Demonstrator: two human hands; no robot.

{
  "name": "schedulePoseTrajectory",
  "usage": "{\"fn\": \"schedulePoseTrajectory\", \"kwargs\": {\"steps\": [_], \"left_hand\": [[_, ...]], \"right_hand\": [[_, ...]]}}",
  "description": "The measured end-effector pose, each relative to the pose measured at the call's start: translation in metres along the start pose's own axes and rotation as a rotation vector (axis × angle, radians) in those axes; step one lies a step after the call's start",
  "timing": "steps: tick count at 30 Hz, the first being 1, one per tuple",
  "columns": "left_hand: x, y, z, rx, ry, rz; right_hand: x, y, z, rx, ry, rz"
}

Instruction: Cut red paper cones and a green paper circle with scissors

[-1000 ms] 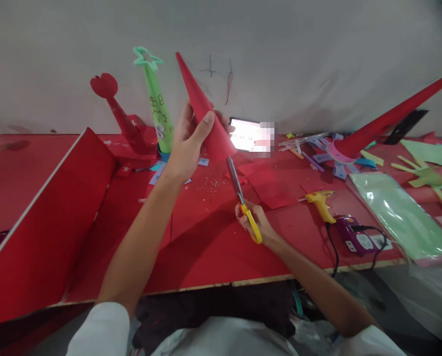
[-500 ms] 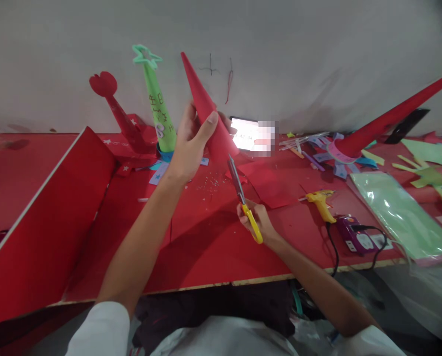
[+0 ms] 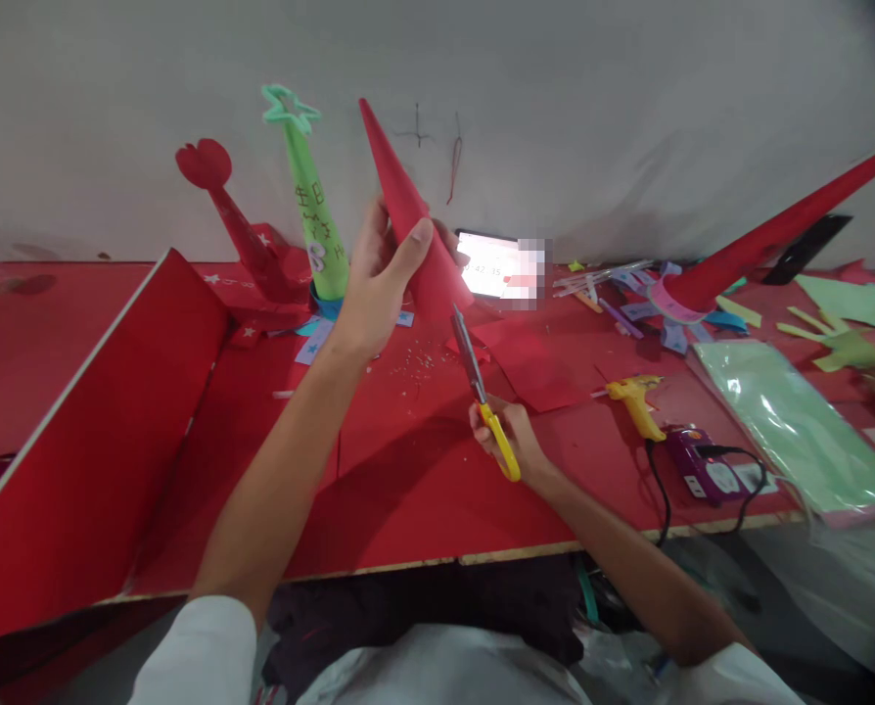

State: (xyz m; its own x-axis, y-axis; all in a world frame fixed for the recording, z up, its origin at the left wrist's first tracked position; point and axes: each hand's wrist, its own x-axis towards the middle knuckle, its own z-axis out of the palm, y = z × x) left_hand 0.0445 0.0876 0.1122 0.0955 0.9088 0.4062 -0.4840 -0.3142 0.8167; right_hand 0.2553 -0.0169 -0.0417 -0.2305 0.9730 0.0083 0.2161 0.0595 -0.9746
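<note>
A red paper cone (image 3: 394,181) is gripped in my left hand (image 3: 383,279), its tip pointing up and to the left. The thumb presses on its front while the fingers go behind it. My right hand (image 3: 509,433) is closed round the yellow handles of a pair of scissors (image 3: 474,367). The blades point up and reach the lower edge of the cone; whether paper lies between them I cannot tell. Behind the cone, a lit phone (image 3: 488,264) leans near the wall. Red paper (image 3: 536,362) lies on the table to the right of the blades.
A red panel (image 3: 115,421) stands at left. Behind it are a red heart-topped cone (image 3: 243,220) and a green star-topped cone (image 3: 316,215). To the right lie a yellow glue gun (image 3: 635,401), a purple power strip (image 3: 706,465), wrapped green sheets (image 3: 805,421) and another red cone (image 3: 782,235).
My hands, the cone and the scissors hold almost the same pose. At the far right edge, another person's blurred hand has come in near the green paper strips.
</note>
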Motion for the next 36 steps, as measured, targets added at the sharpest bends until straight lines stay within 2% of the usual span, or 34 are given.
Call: {"fn": "schedulePoseTrajectory", "kwargs": {"steps": [4,8,17,20,25,27,36], "left_hand": [[-0.001,0.002,0.002,-0.009,0.052,-0.03],[-0.002,0.002,0.003,0.005,0.031,-0.004],[0.0,-0.002,0.0,0.005,0.05,-0.042],[0.0,-0.003,-0.004,0.027,-0.011,0.0],[0.004,-0.001,-0.018,0.095,-0.228,0.087],[0.005,0.0,-0.021,0.113,-0.269,0.101],[0.007,-0.003,-0.014,0.149,-0.157,0.135]], "right_hand": [[-0.001,0.002,0.0,0.008,-0.003,-0.004],[-0.001,0.004,-0.001,0.01,-0.007,-0.005],[-0.001,0.0,0.001,0.046,-0.023,0.008],[-0.002,-0.005,0.001,0.052,-0.013,0.037],[-0.002,-0.007,0.001,0.055,-0.012,0.061],[-0.002,-0.006,0.001,0.05,-0.008,0.05],[0.001,-0.003,0.001,0.059,-0.068,-0.098]]}}
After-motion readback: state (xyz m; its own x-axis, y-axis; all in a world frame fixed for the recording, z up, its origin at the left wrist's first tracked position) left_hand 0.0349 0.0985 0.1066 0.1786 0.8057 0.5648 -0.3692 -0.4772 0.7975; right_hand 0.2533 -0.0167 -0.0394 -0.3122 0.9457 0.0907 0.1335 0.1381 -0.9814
